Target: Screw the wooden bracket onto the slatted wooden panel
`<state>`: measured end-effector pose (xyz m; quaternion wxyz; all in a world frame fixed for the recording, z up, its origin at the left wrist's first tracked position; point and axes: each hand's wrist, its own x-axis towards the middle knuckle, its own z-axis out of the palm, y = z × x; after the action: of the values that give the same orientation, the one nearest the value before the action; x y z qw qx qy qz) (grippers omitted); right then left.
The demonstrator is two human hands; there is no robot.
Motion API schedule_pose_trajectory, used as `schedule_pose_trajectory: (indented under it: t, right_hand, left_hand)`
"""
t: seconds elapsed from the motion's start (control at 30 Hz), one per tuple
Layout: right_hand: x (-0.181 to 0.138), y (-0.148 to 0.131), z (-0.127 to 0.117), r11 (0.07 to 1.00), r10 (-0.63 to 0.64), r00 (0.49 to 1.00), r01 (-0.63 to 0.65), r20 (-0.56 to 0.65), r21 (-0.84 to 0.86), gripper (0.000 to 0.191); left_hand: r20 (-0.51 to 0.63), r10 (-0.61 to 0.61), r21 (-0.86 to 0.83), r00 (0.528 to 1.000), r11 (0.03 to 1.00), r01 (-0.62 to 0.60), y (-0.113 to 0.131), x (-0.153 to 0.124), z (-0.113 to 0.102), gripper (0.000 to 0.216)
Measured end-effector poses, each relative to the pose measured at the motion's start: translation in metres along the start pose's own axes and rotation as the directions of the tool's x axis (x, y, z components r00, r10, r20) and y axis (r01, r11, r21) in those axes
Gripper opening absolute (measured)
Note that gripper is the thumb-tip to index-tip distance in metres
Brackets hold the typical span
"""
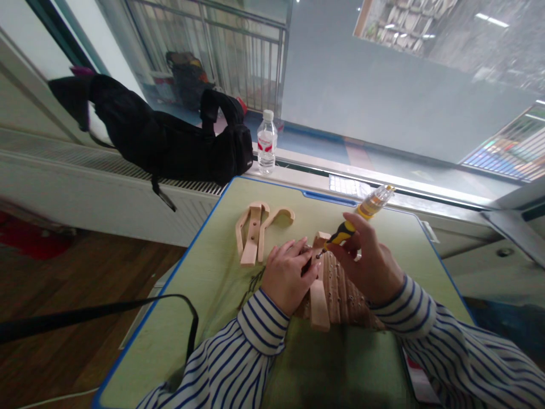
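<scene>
My right hand (361, 258) is closed around a screwdriver (342, 233) with a black-and-yellow grip and a clear end. Its tip meets a screw or screw hole in a pale wooden hook (319, 307), which lies across a brown ridged wooden board (340, 284) dotted with several small holes. My left hand (284, 275) rests over the hook and the board's left side, thumb and fingers gripping the hook close to the screwdriver tip. Part of the hook is hidden beneath those fingers. Left of my hands lie several loose wooden hooks (254, 236), side by side.
The light green table (213, 312) has a blue edge. Beyond it, a water bottle (267, 145) and a black bag (170, 142) stand on the sill by the window. A black strap (128, 304) hangs over the table's left side. A phone-like object (419, 378) shows near my right forearm.
</scene>
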<state>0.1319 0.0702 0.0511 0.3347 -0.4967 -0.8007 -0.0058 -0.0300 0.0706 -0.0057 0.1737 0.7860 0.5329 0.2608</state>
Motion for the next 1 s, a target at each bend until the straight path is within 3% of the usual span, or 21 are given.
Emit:
schedule_pose_trajectory:
  t: [0.17,0.3,0.6,1.0]
  right_hand:
    - [-0.0016,0.0020,0.0011,1.000,-0.006,1.000,0.006,-0.006,0.014,0.061]
    - [-0.0029,0.0044,0.0008,1.000,-0.023,1.000,0.023,0.010,0.016,0.055]
    - [-0.0031,0.0080,-0.0077,0.974,-0.012,0.990,-0.019,0.139,0.224,0.055]
    - [0.0016,0.0060,-0.0066,0.998,-0.024,0.993,0.018,0.117,0.053,0.051]
  left_hand:
    - [-0.011,0.008,0.005,1.000,1.000,-0.008,-0.0013,-0.0001,0.0011,0.027]
    - [-0.007,0.008,0.003,1.000,1.000,-0.008,-0.0022,0.0007,0.0005,0.027]
    - [-0.011,0.016,0.000,1.000,1.000,-0.016,-0.0042,-0.0008,0.0017,0.027]
    - [0.008,0.005,0.016,1.000,1.000,-0.005,-0.0024,0.0003,0.0017,0.028]
